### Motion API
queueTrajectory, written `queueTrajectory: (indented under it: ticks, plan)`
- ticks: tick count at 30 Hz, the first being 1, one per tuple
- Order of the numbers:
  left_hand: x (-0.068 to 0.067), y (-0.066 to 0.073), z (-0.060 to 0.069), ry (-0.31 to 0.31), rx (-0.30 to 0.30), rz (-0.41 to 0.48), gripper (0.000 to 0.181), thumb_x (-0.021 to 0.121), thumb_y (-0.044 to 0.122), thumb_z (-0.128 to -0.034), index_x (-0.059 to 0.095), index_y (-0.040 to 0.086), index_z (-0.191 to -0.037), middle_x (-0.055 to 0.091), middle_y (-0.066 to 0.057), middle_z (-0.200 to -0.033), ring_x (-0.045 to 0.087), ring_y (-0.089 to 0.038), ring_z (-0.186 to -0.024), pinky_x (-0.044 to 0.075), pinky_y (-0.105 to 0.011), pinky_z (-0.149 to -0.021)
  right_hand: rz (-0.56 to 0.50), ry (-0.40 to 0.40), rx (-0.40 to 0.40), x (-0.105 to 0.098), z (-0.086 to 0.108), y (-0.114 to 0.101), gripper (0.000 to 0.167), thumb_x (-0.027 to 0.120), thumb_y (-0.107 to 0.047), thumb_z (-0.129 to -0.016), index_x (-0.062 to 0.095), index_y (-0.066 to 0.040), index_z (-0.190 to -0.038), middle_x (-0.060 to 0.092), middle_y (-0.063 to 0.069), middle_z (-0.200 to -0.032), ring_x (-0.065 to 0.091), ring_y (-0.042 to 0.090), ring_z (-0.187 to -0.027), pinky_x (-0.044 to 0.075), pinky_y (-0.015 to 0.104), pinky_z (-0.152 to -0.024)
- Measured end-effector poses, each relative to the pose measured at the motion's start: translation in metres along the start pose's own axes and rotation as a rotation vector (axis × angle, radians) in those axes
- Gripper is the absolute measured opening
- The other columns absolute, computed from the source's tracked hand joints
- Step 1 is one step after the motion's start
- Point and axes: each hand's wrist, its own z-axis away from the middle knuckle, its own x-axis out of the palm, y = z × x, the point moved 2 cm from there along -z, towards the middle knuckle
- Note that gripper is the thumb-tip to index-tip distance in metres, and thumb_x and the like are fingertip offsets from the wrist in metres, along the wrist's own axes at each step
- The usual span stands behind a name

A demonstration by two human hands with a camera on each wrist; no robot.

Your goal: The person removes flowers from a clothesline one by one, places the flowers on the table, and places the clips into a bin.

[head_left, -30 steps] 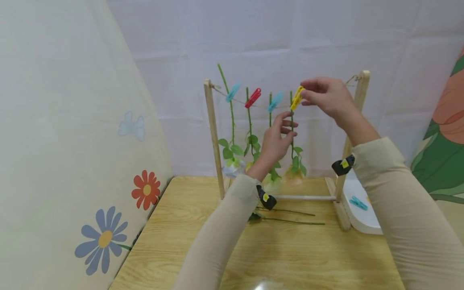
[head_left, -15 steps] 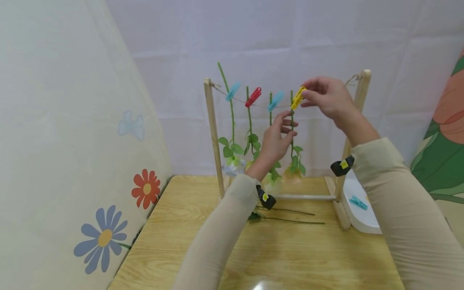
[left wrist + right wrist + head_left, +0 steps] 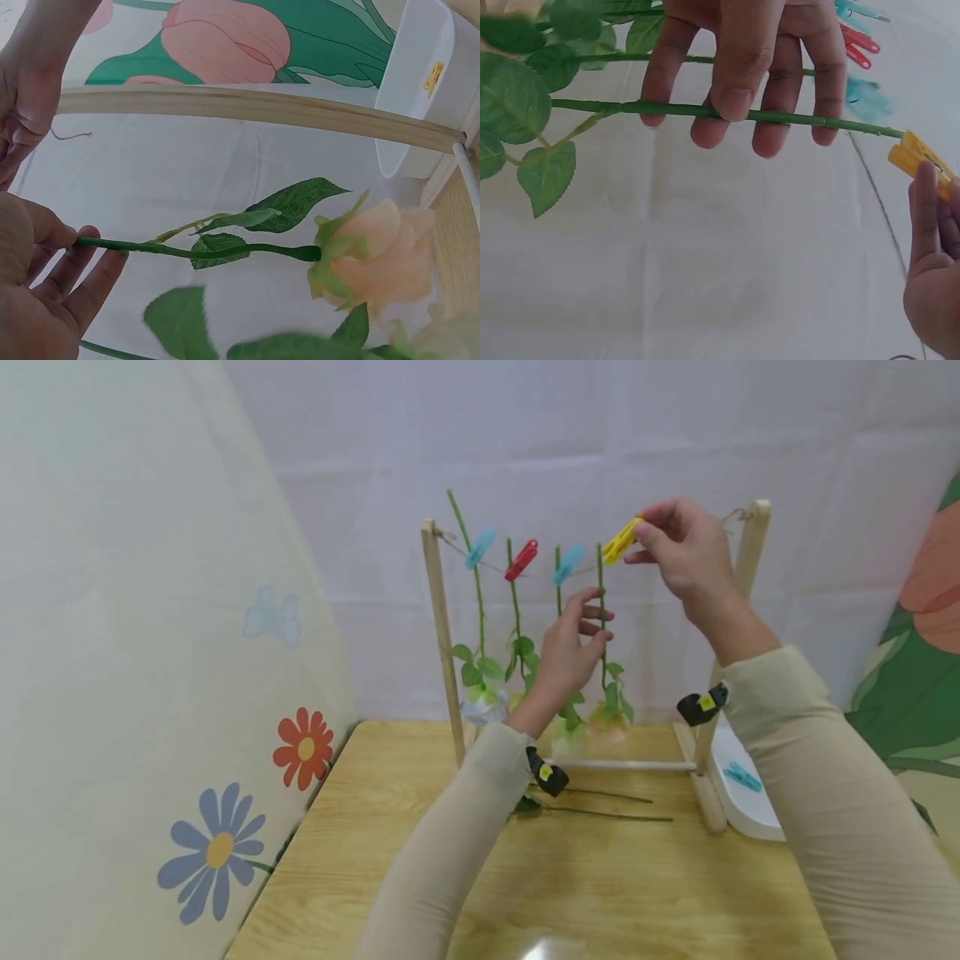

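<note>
My left hand (image 3: pixel 570 656) pinches the green stem (image 3: pixel 795 118) of an upside-down artificial rose between thumb and fingers. Its peach bloom (image 3: pixel 382 259) hangs lowest, with leaves just above. A yellow clothespin (image 3: pixel 621 541) is pinched in my right hand (image 3: pixel 686 556), close to the stem's upper end. Whether the clothespin's tips touch the stem I cannot tell. Along the twine (image 3: pixel 877 191) to the left, a blue clothespin (image 3: pixel 568 565), a red clothespin (image 3: pixel 521 561) and another blue clothespin (image 3: pixel 480 549) hold other upside-down roses. My left arm partly hides their blooms.
A wooden frame (image 3: pixel 442 643) carries the twine between two posts, with a white rod (image 3: pixel 630 766) low across it. Loose stems (image 3: pixel 607 815) lie on the wooden table (image 3: pixel 600 893). A white tray (image 3: pixel 750 818) at right holds a teal clothespin (image 3: pixel 742 776) and a yellow one (image 3: pixel 433 79).
My right hand has moved the yellow clothespin up, away from its earlier spot at the stem and twine. My left hand stays nearly still on the stem.
</note>
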Motion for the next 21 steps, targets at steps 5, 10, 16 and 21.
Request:
queueTrajectory:
  ticks: [5, 10, 16, 21]
  plan:
    - [-0.003, -0.001, 0.002, 0.001, 0.024, -0.019, 0.053, 0.064, -0.002, -0.0960, 0.045, 0.004, -0.145, 0.069, -0.014, -0.118, 0.070, -0.024, -0.096, 0.057, -0.025, -0.079, -0.082, -0.001, -0.028, -0.002, 0.003, -0.003, 0.008, 0.062, -0.005, -0.099, 0.060, -0.006, -0.107, 0.063, 0.006, -0.105, 0.066, 0.017, -0.094, 0.060, 0.021, -0.075]
    - [-0.007, 0.002, 0.004, -0.009, 0.048, -0.026, 0.053, 0.063, -0.003, -0.0956, 0.045, 0.002, -0.145, 0.068, -0.017, -0.117, 0.070, -0.025, -0.095, 0.058, -0.026, -0.079, -0.110, -0.103, -0.055, -0.001, 0.007, -0.002, 0.015, 0.062, -0.006, -0.100, 0.061, -0.002, -0.114, 0.063, 0.009, -0.105, 0.066, 0.019, -0.094, 0.060, 0.023, -0.076]
    - [-0.013, 0.004, 0.009, -0.023, 0.051, -0.046, 0.054, 0.064, -0.003, -0.0954, 0.046, 0.005, -0.145, 0.069, -0.013, -0.116, 0.070, -0.022, -0.095, 0.057, -0.025, -0.077, -0.182, -0.125, -0.108, -0.005, 0.012, 0.003, 0.019, 0.066, -0.002, -0.095, 0.064, 0.001, -0.114, 0.065, 0.009, -0.099, 0.065, 0.019, -0.088, 0.060, 0.024, -0.076]
    - [-0.016, 0.003, 0.014, -0.027, 0.066, -0.055, 0.054, 0.063, -0.004, -0.0952, 0.045, 0.004, -0.146, 0.069, -0.014, -0.116, 0.069, -0.023, -0.095, 0.057, -0.027, -0.075, -0.263, -0.107, -0.106, -0.013, 0.016, 0.009, 0.018, 0.066, 0.002, -0.094, 0.065, 0.001, -0.112, 0.066, 0.008, -0.097, 0.065, 0.017, -0.085, 0.059, 0.022, -0.076]
